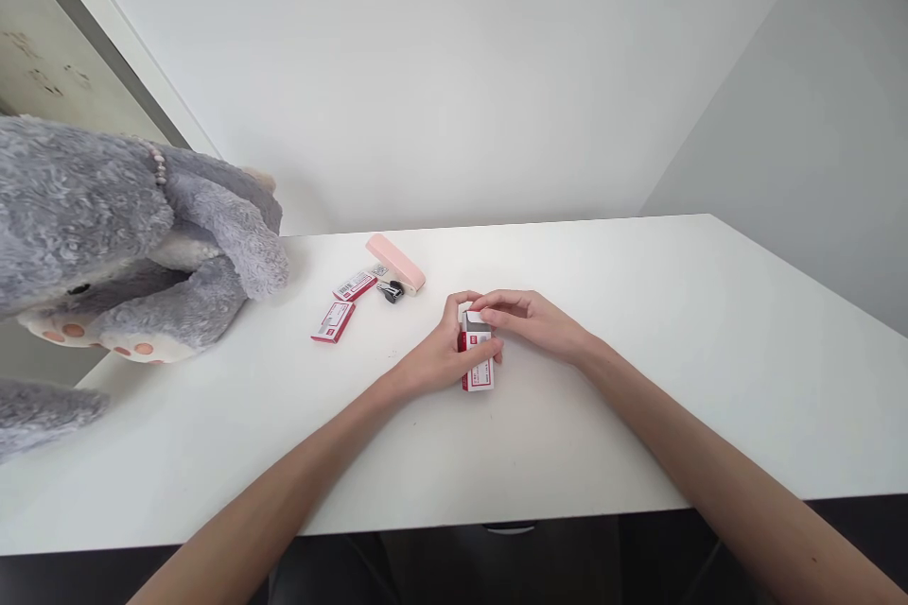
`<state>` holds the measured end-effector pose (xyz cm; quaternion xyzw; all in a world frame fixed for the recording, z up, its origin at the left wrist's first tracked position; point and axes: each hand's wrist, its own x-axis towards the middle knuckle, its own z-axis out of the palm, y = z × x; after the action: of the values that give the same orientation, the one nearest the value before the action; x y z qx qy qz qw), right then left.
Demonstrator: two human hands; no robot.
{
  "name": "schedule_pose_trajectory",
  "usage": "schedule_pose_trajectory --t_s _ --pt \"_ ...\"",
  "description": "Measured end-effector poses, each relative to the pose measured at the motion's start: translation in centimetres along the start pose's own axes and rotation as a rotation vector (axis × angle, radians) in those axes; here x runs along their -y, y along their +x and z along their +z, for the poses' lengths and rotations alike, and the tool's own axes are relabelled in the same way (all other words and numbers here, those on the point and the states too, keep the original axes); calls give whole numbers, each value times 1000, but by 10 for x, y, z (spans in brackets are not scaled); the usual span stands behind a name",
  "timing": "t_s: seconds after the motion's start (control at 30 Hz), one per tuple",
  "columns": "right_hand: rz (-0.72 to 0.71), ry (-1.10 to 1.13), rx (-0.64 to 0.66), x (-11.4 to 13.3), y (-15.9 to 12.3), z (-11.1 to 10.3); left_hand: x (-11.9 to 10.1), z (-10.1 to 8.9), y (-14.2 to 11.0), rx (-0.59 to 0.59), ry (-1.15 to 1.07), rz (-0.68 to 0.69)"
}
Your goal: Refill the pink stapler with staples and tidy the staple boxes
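Note:
My left hand (464, 352) is wrapped round a small red-and-white staple box (480, 378), its thumb lying across the printed front. The box is held in front of me over the middle of the table, with a grey panel near its upper end. My right hand (521, 317) pinches that upper end between thumb and fingers. Whether the box's end flap is open cannot be made out. To the left lie two similar flat boxes, one staple box (333, 321) nearer me and another box (355, 285) behind it.
A pink stapler (395, 263) lies behind the boxes, with a small black staple remover (391, 291) beside it. A large grey plush toy (213, 236) leans over the left end of the white table (638, 302). A white wall (440, 66) stands behind.

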<state>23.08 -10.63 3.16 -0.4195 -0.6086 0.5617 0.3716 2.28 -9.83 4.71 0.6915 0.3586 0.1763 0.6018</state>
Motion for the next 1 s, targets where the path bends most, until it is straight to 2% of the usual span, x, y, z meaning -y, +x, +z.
schedule_pose_trajectory --t_s 0.37,0.73,0.87,1.0 --pt "-81 -53 81 -2 1 2 0 0 0 -9 -1 18" --pt "-92 -131 95 -2 1 -1 2 0 1 -40 16 43" --pt "-86 -118 92 -4 1 -1 4 -1 3 -97 -8 30" --pt "-85 -163 157 -6 -1 0 7 -3 7 -177 -122 42"
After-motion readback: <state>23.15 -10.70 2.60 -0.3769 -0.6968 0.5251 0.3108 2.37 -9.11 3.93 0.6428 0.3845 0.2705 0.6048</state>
